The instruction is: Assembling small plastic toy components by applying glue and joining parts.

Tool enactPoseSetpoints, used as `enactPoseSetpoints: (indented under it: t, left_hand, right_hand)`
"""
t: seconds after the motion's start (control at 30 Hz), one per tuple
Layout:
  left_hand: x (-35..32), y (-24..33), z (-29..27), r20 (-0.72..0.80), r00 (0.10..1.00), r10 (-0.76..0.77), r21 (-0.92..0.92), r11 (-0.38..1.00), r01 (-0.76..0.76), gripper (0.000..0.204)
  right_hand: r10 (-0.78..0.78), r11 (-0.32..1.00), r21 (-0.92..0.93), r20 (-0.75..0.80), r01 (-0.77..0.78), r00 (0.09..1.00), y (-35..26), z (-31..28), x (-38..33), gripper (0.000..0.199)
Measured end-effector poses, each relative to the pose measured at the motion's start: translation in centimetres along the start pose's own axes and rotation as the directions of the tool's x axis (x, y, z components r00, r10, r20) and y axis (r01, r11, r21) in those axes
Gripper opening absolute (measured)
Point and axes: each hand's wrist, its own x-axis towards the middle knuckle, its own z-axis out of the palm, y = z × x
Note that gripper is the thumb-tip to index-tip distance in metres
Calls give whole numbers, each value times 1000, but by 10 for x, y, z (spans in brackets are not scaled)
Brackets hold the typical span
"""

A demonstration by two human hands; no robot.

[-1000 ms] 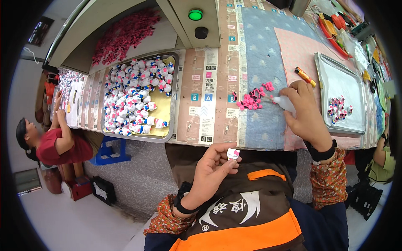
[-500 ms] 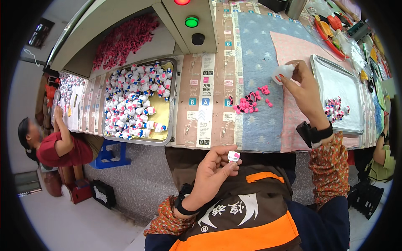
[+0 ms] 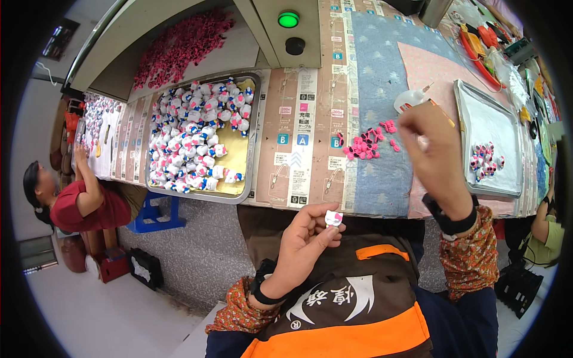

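My left hand [image 3: 303, 240] pinches a small white cat-head figurine [image 3: 333, 219] with a pink bow between thumb and fingers, close to the table's front edge. Over the pink cloth, my right hand [image 3: 434, 158] is curled closed, slightly blurred, and its fingertips are mostly hidden. A thin orange-yellow stick [image 3: 449, 116] shows behind its knuckles; I cannot tell if the hand holds it. Just beyond that hand lies a white squeeze bottle [image 3: 410, 100] with a thin nozzle. Small pink parts [image 3: 365, 146] are heaped on the blue cloth left of the right hand.
A metal tray [image 3: 250, 170] of white, blue and pink figurines stands at left, beside a machine housing [image 3: 289, 45] with a green lamp. At right, another tray [image 3: 498, 113] holds several pink-and-white pieces [image 3: 486, 161]. A person in a red shirt [image 3: 89, 203] sits at far left.
My right hand has let go of the white bottle, now on the cloth, and moved nearer to me with fingers curled. The left hand still holds the figurine. The view has shifted slightly.
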Motion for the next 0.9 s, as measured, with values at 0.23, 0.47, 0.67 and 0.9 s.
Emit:
enactPoseSetpoints:
  t: [0.23, 0.47, 0.67, 0.9]
  left_hand:
    - [3, 12, 5, 40, 999, 3, -3, 1000, -3, 38]
    - [-3, 8, -6, -7, 1000, -10, -10, 1000, 9, 42]
    - [-2, 9, -9, -15, 999, -30, -85, 996, 29, 42]
    - [-1, 6, -4, -51, 998, 28, -157, 987, -35, 38]
  right_hand:
    - [-139, 985, -58, 267, 160, 954, -24, 46, 26, 11]
    - [-250, 916, -190, 421, 354, 872, -19, 66, 34, 14]
    - [-238, 938, -155, 362, 310, 901, -16, 66, 27, 14]
    - [4, 858, 458, 450, -234, 893, -57, 18, -17, 13]
